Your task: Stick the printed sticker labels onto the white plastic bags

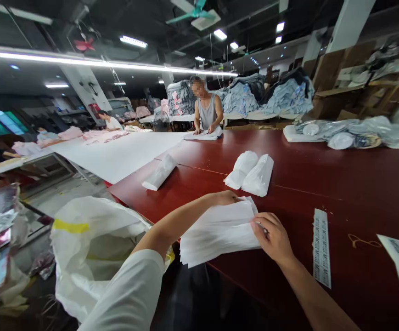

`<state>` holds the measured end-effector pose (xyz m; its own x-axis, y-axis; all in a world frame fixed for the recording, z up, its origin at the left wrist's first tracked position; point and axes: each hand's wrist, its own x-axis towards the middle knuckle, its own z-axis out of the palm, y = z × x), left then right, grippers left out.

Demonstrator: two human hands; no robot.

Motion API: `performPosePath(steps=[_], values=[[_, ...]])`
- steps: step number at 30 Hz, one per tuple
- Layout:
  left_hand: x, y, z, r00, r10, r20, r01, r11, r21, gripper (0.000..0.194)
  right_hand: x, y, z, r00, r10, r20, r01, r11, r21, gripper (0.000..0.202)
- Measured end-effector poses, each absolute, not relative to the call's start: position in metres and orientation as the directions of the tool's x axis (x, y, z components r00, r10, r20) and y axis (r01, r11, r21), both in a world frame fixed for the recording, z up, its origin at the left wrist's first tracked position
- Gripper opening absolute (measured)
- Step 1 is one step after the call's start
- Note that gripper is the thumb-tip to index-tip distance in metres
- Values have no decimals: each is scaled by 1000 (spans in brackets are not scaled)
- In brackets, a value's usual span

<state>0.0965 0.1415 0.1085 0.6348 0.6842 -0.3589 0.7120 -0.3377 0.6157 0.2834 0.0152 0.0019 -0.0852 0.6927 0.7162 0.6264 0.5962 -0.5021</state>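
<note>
A stack of thin white plastic bags (218, 227) lies at the near edge of the dark red table, its fanned left end sticking out past the edge. My left hand (226, 197) reaches across to the stack's far side, closed at its far right corner; its fingertips are partly hidden. At the right end, my right hand (270, 232) is curled with thumb and fingers pinching the edge of the same stack. Just beyond lie two folded bundles of white plastic bags (257, 177), side by side. Farther left is a rolled white plastic bundle (160, 172).
Strips of printed labels (322, 248) and a rubber band (364, 240) lie on the right. A large white sack (78, 257) stands open below the table at left. Clear-wrapped packages (357, 131) sit at the far right. Across the table, a person (208, 110) handles cloth.
</note>
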Motion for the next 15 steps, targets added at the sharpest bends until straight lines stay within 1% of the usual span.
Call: performPosePath(steps=[2, 5, 7, 9, 12, 15], values=[[92, 147, 103, 643, 683, -346, 682, -305, 665, 54, 282, 11, 4, -95, 701, 707, 605, 604, -518, 11], [89, 159, 93, 669, 641, -375, 652, -264, 711, 62, 278, 9, 9, -110, 751, 651, 534, 597, -599, 14], [91, 166, 89, 705, 594, -388, 638, -291, 713, 56, 276, 9, 10, -118, 796, 594, 485, 568, -665, 16], [93, 169, 89, 731, 576, -365, 623, -347, 701, 46, 275, 10, 10, -125, 836, 534, 461, 525, -715, 17], [90, 158, 92, 719, 651, -242, 615, -434, 658, 40, 273, 11, 6, -96, 873, 478, 440, 468, -766, 23], [81, 124, 90, 699, 712, -57, 597, -538, 595, 48, 268, 9, 7, -39, 884, 465, 411, 439, -799, 32]])
